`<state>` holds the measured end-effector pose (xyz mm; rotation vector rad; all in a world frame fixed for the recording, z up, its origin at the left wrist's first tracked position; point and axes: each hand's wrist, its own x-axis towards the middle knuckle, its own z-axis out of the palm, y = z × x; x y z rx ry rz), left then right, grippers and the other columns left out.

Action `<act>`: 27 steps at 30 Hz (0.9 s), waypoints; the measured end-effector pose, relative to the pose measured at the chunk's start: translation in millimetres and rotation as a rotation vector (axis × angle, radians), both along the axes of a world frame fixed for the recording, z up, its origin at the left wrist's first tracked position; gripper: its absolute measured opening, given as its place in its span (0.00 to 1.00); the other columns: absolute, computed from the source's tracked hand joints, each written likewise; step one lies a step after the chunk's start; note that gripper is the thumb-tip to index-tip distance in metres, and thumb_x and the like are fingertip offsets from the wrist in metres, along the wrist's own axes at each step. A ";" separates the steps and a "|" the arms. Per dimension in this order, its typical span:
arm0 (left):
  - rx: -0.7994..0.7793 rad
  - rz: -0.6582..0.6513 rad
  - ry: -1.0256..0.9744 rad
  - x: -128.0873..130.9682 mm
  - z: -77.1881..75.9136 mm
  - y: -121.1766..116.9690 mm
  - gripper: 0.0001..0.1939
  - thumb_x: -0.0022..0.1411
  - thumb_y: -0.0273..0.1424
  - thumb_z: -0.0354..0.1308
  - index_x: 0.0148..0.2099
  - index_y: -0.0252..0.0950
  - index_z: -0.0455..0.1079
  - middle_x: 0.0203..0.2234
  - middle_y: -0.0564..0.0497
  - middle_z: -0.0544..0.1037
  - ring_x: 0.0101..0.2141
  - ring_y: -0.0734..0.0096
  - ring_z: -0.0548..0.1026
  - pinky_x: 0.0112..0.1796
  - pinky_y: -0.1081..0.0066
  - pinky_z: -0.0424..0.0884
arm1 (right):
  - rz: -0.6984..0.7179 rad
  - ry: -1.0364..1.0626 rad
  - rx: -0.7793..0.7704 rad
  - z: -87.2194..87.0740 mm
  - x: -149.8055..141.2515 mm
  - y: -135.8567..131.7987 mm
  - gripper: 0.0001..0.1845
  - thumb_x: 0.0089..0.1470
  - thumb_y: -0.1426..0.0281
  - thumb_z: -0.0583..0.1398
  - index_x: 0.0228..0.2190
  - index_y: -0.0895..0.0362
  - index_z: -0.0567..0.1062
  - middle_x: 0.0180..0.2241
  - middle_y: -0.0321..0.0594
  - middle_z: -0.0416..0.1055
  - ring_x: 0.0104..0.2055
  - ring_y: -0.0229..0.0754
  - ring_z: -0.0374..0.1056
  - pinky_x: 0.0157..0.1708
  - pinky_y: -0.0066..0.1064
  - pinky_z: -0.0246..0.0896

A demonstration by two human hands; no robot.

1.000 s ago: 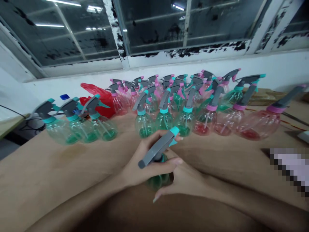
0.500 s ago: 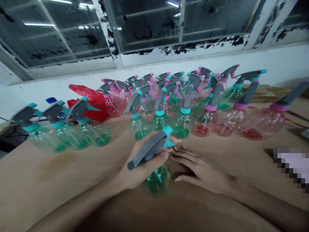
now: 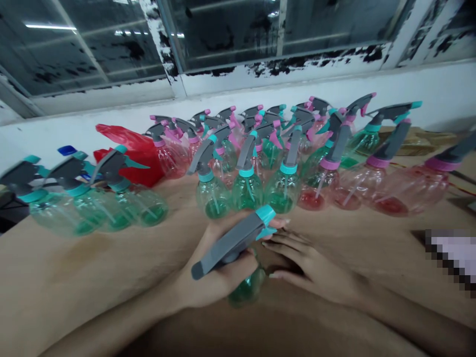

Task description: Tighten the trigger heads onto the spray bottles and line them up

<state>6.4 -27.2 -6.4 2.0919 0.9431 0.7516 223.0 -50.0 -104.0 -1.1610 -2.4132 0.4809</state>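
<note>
our left grip point(image 3: 210, 286) holds a green bottle point(image 3: 247, 291); right grip point(image 3: 318, 270) empty, spread. forward bump could topple front bottles point(image 3: 246, 191).

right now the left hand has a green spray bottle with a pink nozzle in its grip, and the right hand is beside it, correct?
Not quite: the nozzle is turquoise, not pink, as the head view shows. The left hand does have the green spray bottle in its grip, with the right hand beside it.
</note>
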 end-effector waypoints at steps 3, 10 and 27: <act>-0.052 -0.103 -0.073 4.4 10.2 1.0 0.27 0.46 0.20 0.49 0.48 0.47 0.70 0.27 0.54 0.79 0.39 0.62 0.76 0.40 0.66 0.72 | -0.001 -0.012 0.006 0.8 -0.1 0.1 0.29 0.55 0.55 0.54 0.56 0.52 0.61 0.58 0.40 0.59 0.62 0.46 0.50 0.59 0.47 0.48; -0.109 -0.096 -0.054 4.7 19.9 -1.2 0.16 0.48 0.22 0.50 0.39 0.40 0.72 0.33 0.52 0.78 0.33 0.67 0.76 0.35 0.70 0.72 | 0.002 -0.075 0.069 -3.6 1.1 0.3 0.29 0.57 0.56 0.52 0.57 0.54 0.59 0.60 0.40 0.56 0.63 0.44 0.46 0.60 0.46 0.46; -0.025 -0.026 -0.131 10.7 12.2 -0.8 0.20 0.52 0.24 0.53 0.48 0.40 0.69 0.36 0.49 0.75 0.29 0.70 0.73 0.29 0.74 0.71 | 0.026 -0.031 0.067 -7.9 3.6 1.6 0.29 0.56 0.58 0.54 0.57 0.53 0.59 0.59 0.41 0.57 0.62 0.46 0.48 0.59 0.48 0.47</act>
